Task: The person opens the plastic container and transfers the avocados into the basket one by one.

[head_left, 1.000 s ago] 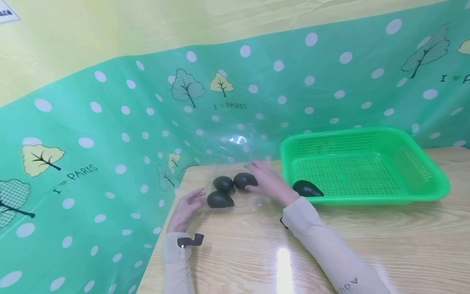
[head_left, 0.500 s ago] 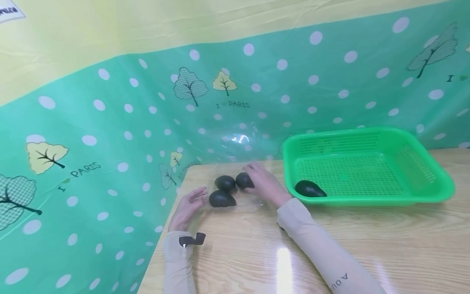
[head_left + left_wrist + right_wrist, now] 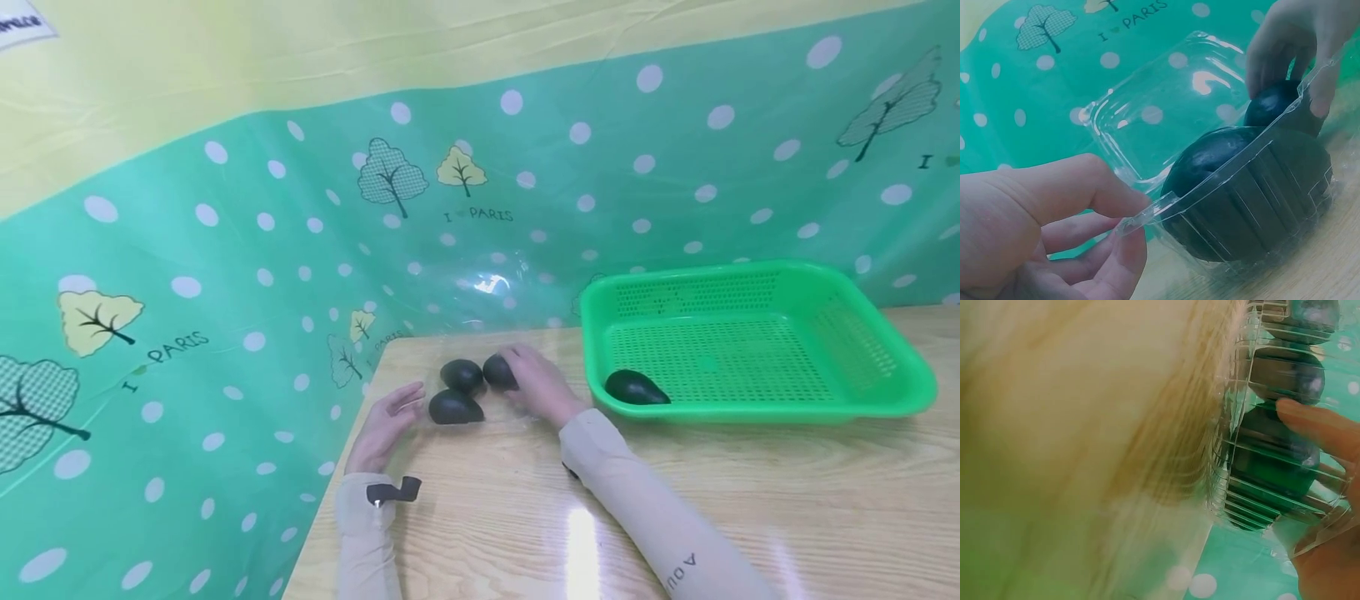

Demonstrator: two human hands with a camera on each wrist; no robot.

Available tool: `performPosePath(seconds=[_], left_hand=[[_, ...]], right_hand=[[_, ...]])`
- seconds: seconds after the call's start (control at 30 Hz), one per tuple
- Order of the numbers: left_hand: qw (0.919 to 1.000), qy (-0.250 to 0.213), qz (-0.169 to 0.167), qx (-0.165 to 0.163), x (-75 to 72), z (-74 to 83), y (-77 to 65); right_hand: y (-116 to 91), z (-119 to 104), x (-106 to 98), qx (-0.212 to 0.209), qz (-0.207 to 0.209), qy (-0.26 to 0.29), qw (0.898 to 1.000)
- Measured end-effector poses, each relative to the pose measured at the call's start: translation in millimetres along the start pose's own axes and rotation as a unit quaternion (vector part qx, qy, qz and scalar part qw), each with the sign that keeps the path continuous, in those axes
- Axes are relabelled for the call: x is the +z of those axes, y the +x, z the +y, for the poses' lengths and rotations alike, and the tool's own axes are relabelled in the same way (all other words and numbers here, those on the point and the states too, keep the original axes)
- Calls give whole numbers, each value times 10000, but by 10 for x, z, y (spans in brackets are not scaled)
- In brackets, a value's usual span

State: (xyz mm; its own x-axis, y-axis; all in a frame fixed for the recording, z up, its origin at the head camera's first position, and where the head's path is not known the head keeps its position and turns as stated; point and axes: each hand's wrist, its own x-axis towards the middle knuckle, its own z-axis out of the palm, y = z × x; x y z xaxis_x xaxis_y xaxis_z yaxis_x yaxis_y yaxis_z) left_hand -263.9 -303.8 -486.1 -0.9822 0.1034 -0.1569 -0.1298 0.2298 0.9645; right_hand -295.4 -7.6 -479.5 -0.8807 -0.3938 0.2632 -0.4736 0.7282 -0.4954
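Note:
A clear plastic clamshell box (image 3: 1244,178) sits on the table with its lid raised against the backdrop. Inside it lie dark, glossy avocados: a front one (image 3: 455,407), one behind it (image 3: 461,377) and one on the right (image 3: 498,372). My left hand (image 3: 384,425) pinches the left rim of the box between thumb and fingers, as the left wrist view shows. My right hand (image 3: 542,387) reaches into the box from the right and grips the right avocado, thumb on the near side, fingers over the far side. Another avocado (image 3: 634,388) lies in the green basket's near left corner.
The green plastic basket (image 3: 757,410) with slotted walls stands just right of the box, close to my right forearm. A polka-dot sheet (image 3: 285,275) hangs behind and to the left of the wooden table (image 3: 517,517).
My right hand has shifted slightly down over the right avocado and turned a little. My left hand stays at the rim. The head view has drifted slightly.

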Motion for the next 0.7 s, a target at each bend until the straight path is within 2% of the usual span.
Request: performPosePath(seconds=[0.7], left_hand=[[9999,-88,-45,-81,-1,-1,-12]], right_hand=[[6,25,46,-103,47,122,9999]])
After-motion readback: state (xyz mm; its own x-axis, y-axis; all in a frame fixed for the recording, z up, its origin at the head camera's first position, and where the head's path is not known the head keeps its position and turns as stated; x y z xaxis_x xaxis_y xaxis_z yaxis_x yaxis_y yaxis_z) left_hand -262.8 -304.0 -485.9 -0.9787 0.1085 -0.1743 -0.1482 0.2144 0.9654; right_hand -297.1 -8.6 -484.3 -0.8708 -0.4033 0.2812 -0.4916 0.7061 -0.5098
